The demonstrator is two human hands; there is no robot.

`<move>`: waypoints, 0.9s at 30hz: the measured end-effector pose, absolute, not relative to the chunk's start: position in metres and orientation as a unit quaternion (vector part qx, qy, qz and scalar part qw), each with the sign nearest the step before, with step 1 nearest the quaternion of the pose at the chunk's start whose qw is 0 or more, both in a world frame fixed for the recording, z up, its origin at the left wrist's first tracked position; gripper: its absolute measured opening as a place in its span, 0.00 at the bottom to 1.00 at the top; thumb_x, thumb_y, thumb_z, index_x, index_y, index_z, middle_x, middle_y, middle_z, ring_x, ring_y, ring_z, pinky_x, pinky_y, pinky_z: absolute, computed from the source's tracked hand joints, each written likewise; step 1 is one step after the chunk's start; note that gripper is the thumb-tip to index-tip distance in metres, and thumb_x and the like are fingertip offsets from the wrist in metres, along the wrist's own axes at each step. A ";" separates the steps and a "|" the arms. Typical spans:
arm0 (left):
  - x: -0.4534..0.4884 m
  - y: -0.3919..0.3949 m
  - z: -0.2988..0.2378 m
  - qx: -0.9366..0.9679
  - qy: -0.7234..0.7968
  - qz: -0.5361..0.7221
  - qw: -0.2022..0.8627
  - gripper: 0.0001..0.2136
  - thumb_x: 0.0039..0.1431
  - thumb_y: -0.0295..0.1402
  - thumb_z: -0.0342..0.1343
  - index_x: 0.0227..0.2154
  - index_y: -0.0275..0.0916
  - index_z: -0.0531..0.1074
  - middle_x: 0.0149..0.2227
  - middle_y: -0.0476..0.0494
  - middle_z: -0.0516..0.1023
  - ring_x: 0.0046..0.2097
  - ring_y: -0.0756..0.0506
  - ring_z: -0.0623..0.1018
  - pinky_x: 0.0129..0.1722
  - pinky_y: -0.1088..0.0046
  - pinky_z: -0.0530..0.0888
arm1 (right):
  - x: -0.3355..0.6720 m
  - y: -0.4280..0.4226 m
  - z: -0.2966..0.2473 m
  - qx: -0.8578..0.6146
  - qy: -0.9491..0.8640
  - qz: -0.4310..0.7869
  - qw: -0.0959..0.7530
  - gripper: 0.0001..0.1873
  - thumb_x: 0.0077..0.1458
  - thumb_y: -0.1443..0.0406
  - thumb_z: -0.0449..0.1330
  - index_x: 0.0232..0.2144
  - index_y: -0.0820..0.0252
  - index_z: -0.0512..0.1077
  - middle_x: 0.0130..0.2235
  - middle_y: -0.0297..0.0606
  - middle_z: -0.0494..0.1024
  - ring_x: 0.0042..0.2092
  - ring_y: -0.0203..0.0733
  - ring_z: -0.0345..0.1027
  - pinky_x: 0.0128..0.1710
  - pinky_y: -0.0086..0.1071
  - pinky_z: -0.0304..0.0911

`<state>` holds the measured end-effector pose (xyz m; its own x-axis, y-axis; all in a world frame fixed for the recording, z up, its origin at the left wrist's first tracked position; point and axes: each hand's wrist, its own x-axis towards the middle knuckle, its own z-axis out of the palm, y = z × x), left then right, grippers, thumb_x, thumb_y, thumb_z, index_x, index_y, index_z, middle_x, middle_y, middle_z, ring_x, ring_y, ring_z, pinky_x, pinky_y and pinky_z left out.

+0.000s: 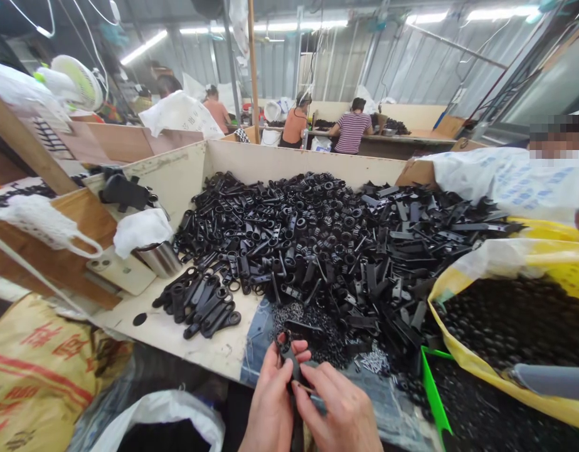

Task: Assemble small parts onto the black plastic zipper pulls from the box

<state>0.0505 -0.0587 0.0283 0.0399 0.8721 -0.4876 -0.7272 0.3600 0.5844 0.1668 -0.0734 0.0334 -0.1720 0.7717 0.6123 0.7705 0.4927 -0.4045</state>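
My left hand (270, 402) and my right hand (340, 408) meet at the near edge of the table. Both are closed on one slim black plastic part (289, 359) that stands up between the fingers. My right fingers also pinch a thin pin-like piece (304, 387) against it. Just beyond the hands lies a patch of small dark metal bits (312, 326) on a blue cloth (261, 333). A neat row of finished black parts (199, 304) lies to the left on the board.
A large heap of black plastic parts (336, 245) fills the walled wooden table (289, 162). A yellow sack of small black pieces (510, 320) and a green bin (433, 395) sit right. A steel cup (160, 257) stands left. Another person in white (515, 179) works at right; several people sit behind.
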 end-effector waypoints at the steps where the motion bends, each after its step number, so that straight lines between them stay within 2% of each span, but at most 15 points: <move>1: 0.052 -0.060 0.025 0.094 0.411 0.564 0.710 0.22 0.43 0.40 0.74 0.42 0.41 0.79 0.46 0.39 0.82 0.48 0.42 0.78 0.49 0.65 0.74 | 0.167 -0.074 0.033 -0.506 -0.765 0.002 0.398 0.19 0.72 0.60 0.49 0.34 0.58 0.75 0.25 0.35 0.77 0.25 0.38 0.75 0.25 0.27 0.66; 4: 0.056 -0.063 0.018 0.100 0.407 0.578 0.700 0.21 0.48 0.41 0.71 0.45 0.43 0.75 0.47 0.40 0.82 0.46 0.43 0.79 0.48 0.65 0.74 | 0.166 -0.075 0.033 -0.512 -0.765 0.004 0.391 0.19 0.72 0.61 0.48 0.35 0.59 0.76 0.26 0.36 0.78 0.26 0.39 0.75 0.26 0.28 0.67; 8: 0.060 -0.067 0.017 0.091 0.396 0.579 0.707 0.24 0.49 0.41 0.72 0.48 0.46 0.72 0.46 0.42 0.83 0.45 0.43 0.81 0.49 0.64 0.75 | 0.164 -0.073 0.035 -0.516 -0.764 -0.009 0.388 0.21 0.72 0.61 0.46 0.35 0.60 0.76 0.26 0.38 0.79 0.26 0.39 0.76 0.25 0.28 0.67; 11: 0.061 -0.067 0.015 0.098 0.405 0.572 0.706 0.24 0.46 0.43 0.73 0.45 0.43 0.75 0.44 0.41 0.84 0.46 0.42 0.81 0.50 0.65 0.75 | 0.161 -0.073 0.032 -0.515 -0.765 -0.029 0.386 0.21 0.73 0.61 0.46 0.36 0.60 0.76 0.28 0.39 0.80 0.28 0.40 0.78 0.27 0.28 0.68; 15: 0.059 -0.066 0.009 0.089 0.442 0.541 0.710 0.24 0.41 0.44 0.75 0.40 0.39 0.78 0.38 0.39 0.84 0.43 0.40 0.82 0.46 0.65 0.77 | 0.166 -0.077 0.029 -0.522 -0.776 -0.011 0.355 0.21 0.72 0.60 0.46 0.41 0.60 0.78 0.34 0.41 0.84 0.32 0.43 0.80 0.29 0.30 0.70; 19: 0.049 -0.067 0.012 0.164 0.461 0.477 0.730 0.24 0.48 0.47 0.71 0.44 0.39 0.77 0.39 0.40 0.83 0.39 0.42 0.82 0.36 0.70 0.78 | 0.185 -0.077 0.040 -0.562 -0.744 0.185 0.310 0.14 0.68 0.56 0.54 0.44 0.51 0.79 0.37 0.36 0.83 0.33 0.41 0.78 0.30 0.28 0.69; 21: 0.043 -0.067 0.016 0.244 0.459 0.431 0.737 0.26 0.51 0.51 0.67 0.47 0.38 0.75 0.34 0.43 0.81 0.33 0.45 0.80 0.27 0.74 0.76 | 0.193 -0.072 0.048 -0.603 -0.679 0.283 0.310 0.13 0.63 0.57 0.60 0.48 0.50 0.78 0.35 0.34 0.80 0.30 0.38 0.74 0.29 0.27 0.67; 23: 0.038 -0.068 0.021 0.337 0.439 0.378 0.742 0.28 0.57 0.54 0.61 0.52 0.38 0.72 0.26 0.48 0.76 0.26 0.48 0.75 0.20 0.78 0.71 | 0.196 -0.066 0.052 -0.605 -0.620 0.380 0.325 0.18 0.58 0.57 0.65 0.50 0.52 0.76 0.36 0.33 0.77 0.29 0.37 0.70 0.28 0.27 0.65; 25: 0.032 -0.069 0.026 0.433 0.424 0.320 0.728 0.28 0.64 0.53 0.53 0.58 0.37 0.68 0.22 0.51 0.74 0.20 0.51 0.70 0.17 0.80 0.67 | 0.194 -0.060 0.052 -0.552 -0.575 0.499 0.341 0.15 0.55 0.57 0.66 0.43 0.56 0.76 0.33 0.31 0.74 0.28 0.35 0.67 0.27 0.27 0.62; 27: 0.026 -0.072 0.031 0.515 0.430 0.268 0.691 0.26 0.68 0.50 0.47 0.61 0.38 0.64 0.23 0.50 0.75 0.18 0.53 0.67 0.16 0.81 0.65 | 0.189 -0.059 0.048 -0.491 -0.529 0.599 0.346 0.12 0.56 0.55 0.65 0.35 0.58 0.73 0.28 0.29 0.71 0.25 0.34 0.65 0.26 0.26 0.59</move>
<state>0.0258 -0.0718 0.0312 0.4868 0.8136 -0.3180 0.0720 0.3254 0.9428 0.1894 -0.0586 0.0481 -0.2773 0.9346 -0.2227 0.1050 -0.2010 -0.9740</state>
